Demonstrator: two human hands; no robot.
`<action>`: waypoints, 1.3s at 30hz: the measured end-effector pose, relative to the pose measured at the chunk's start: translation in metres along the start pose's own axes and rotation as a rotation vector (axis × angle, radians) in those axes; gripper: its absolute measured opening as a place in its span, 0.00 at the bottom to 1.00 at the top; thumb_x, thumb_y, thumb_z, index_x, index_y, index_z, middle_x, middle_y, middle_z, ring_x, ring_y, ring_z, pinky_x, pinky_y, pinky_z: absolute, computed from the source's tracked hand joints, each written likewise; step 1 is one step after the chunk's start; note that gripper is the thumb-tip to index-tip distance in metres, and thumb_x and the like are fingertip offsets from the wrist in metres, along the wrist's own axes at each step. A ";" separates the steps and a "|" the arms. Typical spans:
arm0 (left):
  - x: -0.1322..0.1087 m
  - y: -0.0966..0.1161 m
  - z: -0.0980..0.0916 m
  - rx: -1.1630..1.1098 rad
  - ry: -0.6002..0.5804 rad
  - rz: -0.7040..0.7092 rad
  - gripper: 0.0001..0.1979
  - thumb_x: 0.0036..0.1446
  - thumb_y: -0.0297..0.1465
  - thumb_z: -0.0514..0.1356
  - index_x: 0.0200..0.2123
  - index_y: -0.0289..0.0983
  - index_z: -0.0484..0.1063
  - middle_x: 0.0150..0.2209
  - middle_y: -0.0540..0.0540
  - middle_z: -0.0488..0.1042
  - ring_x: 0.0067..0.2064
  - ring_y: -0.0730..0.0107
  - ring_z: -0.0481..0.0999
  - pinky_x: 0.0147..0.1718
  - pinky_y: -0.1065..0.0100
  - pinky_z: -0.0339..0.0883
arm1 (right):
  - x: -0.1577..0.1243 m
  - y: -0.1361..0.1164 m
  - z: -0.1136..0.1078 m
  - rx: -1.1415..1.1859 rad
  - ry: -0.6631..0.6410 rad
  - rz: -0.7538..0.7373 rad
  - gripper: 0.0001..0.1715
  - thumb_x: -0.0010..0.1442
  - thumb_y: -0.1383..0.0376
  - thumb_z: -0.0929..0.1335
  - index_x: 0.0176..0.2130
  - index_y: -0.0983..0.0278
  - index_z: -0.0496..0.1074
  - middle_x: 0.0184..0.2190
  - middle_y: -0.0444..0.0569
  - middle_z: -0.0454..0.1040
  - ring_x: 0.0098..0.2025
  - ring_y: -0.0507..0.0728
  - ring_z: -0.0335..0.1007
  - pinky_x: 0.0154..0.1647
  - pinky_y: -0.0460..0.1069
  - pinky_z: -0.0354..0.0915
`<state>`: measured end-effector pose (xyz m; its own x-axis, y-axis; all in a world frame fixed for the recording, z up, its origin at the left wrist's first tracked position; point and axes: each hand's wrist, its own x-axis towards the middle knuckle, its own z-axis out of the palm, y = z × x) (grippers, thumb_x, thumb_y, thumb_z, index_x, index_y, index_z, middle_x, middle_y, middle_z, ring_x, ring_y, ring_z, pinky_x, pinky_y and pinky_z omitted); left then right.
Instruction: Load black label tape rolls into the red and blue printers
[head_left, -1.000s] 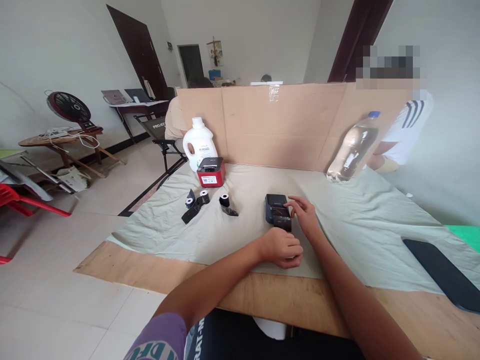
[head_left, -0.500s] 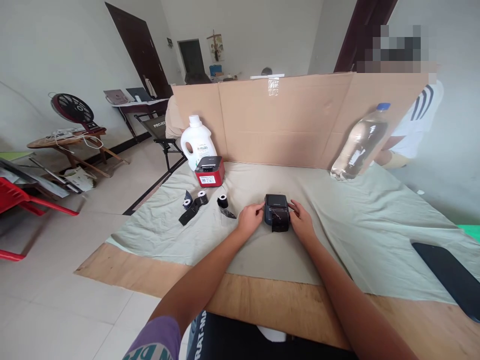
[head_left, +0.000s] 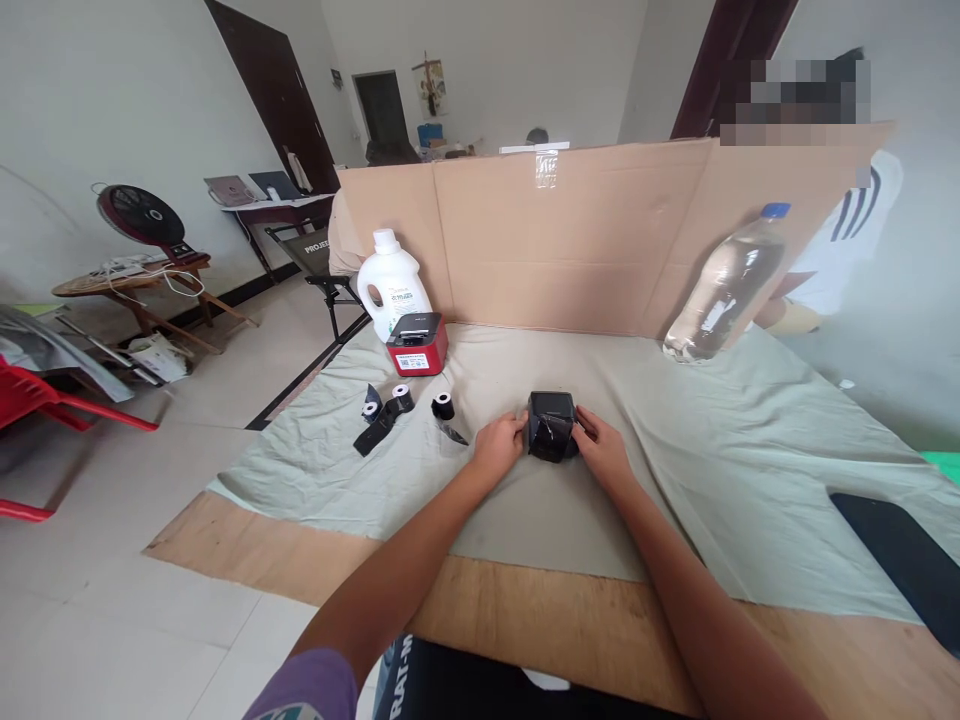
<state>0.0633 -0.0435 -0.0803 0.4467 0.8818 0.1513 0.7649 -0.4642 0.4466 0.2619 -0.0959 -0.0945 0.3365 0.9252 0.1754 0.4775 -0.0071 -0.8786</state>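
Note:
A small black label printer point(head_left: 553, 408) stands on the cloth in front of me, with a strip of glossy black film point(head_left: 553, 432) over its front. My left hand point(head_left: 499, 447) holds its left side with curled fingers. From the other side my right hand point(head_left: 602, 448) grips it, thumb near the front corner and fingers along the side. Left of my hands lie a small roll of black film point(head_left: 443, 406) with a loose tail and two more rolls point(head_left: 394, 408), partly unwound. Behind them sits a red and black printer point(head_left: 418, 346) with a white label.
A white detergent jug point(head_left: 394, 285) stands behind the red printer. A large clear bottle point(head_left: 724, 290) with a blue cap leans at the right, by the cardboard screen point(head_left: 555, 240). A dark phone point(head_left: 900, 555) lies near the right edge. Another person's sleeve point(head_left: 862, 220) shows behind the screen.
The film on the black printer's front has shifted and hangs less far down. My right thumb has moved in nearer the front corner. The view has moved slightly.

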 end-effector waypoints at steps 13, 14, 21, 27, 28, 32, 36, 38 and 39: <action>0.005 -0.004 0.000 0.062 -0.039 0.022 0.23 0.67 0.28 0.47 0.58 0.47 0.72 0.39 0.46 0.75 0.40 0.64 0.75 0.37 0.69 0.64 | -0.003 -0.002 -0.007 -0.334 -0.056 -0.099 0.31 0.66 0.59 0.60 0.63 0.67 0.67 0.44 0.56 0.81 0.43 0.62 0.79 0.50 0.54 0.68; 0.005 -0.004 0.000 0.062 -0.045 0.027 0.23 0.67 0.28 0.47 0.58 0.47 0.72 0.39 0.46 0.75 0.41 0.64 0.75 0.38 0.69 0.64 | -0.003 -0.003 -0.007 -0.346 -0.061 -0.095 0.31 0.66 0.59 0.59 0.64 0.67 0.66 0.45 0.57 0.81 0.42 0.62 0.79 0.50 0.55 0.68; 0.004 -0.005 -0.003 0.008 -0.060 0.021 0.25 0.63 0.25 0.50 0.61 0.45 0.70 0.43 0.44 0.76 0.45 0.62 0.76 0.45 0.68 0.66 | -0.005 -0.001 -0.004 -0.337 -0.024 -0.108 0.31 0.66 0.57 0.59 0.63 0.65 0.68 0.49 0.56 0.79 0.55 0.66 0.73 0.56 0.58 0.65; 0.004 -0.010 -0.002 -0.135 -0.017 -0.008 0.24 0.64 0.27 0.50 0.59 0.47 0.72 0.46 0.47 0.79 0.49 0.63 0.76 0.48 0.68 0.67 | -0.011 -0.001 0.003 -0.230 0.025 -0.066 0.31 0.68 0.56 0.57 0.65 0.62 0.65 0.57 0.53 0.74 0.62 0.63 0.66 0.63 0.57 0.61; 0.005 -0.011 -0.002 -0.167 -0.014 -0.015 0.23 0.64 0.27 0.49 0.59 0.47 0.72 0.47 0.48 0.79 0.50 0.64 0.76 0.48 0.68 0.68 | -0.012 -0.002 0.004 -0.210 0.020 -0.070 0.31 0.68 0.56 0.57 0.65 0.62 0.64 0.60 0.52 0.71 0.63 0.62 0.65 0.64 0.57 0.60; 0.007 -0.016 -0.002 -0.282 -0.009 -0.051 0.22 0.64 0.29 0.51 0.58 0.45 0.73 0.47 0.49 0.81 0.49 0.65 0.77 0.48 0.67 0.70 | -0.012 -0.002 0.004 -0.150 0.021 -0.110 0.31 0.69 0.56 0.56 0.65 0.62 0.65 0.64 0.50 0.67 0.65 0.59 0.63 0.67 0.57 0.57; 0.009 -0.017 -0.003 -0.349 -0.006 -0.064 0.21 0.64 0.30 0.52 0.57 0.44 0.74 0.42 0.48 0.82 0.46 0.64 0.78 0.48 0.64 0.71 | -0.001 -0.003 0.001 -0.114 0.036 -0.140 0.31 0.69 0.54 0.56 0.65 0.62 0.65 0.64 0.49 0.67 0.66 0.59 0.61 0.68 0.56 0.55; 0.009 -0.017 -0.003 -0.365 -0.012 -0.066 0.21 0.63 0.30 0.52 0.57 0.43 0.74 0.42 0.48 0.82 0.46 0.64 0.78 0.48 0.64 0.71 | 0.012 -0.009 -0.001 -0.135 0.049 -0.135 0.31 0.69 0.54 0.56 0.64 0.63 0.66 0.63 0.50 0.68 0.65 0.59 0.62 0.67 0.56 0.56; 0.010 -0.017 -0.003 -0.369 -0.015 -0.066 0.21 0.63 0.30 0.52 0.57 0.43 0.74 0.42 0.48 0.82 0.46 0.64 0.78 0.48 0.64 0.71 | 0.021 -0.013 -0.002 -0.184 0.044 -0.127 0.31 0.70 0.55 0.55 0.64 0.63 0.67 0.62 0.50 0.69 0.64 0.60 0.64 0.66 0.56 0.58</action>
<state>0.0530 -0.0266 -0.0843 0.4107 0.9063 0.0997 0.5748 -0.3423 0.7432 0.2648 -0.0772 -0.0788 0.2978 0.9055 0.3023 0.6566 0.0356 -0.7534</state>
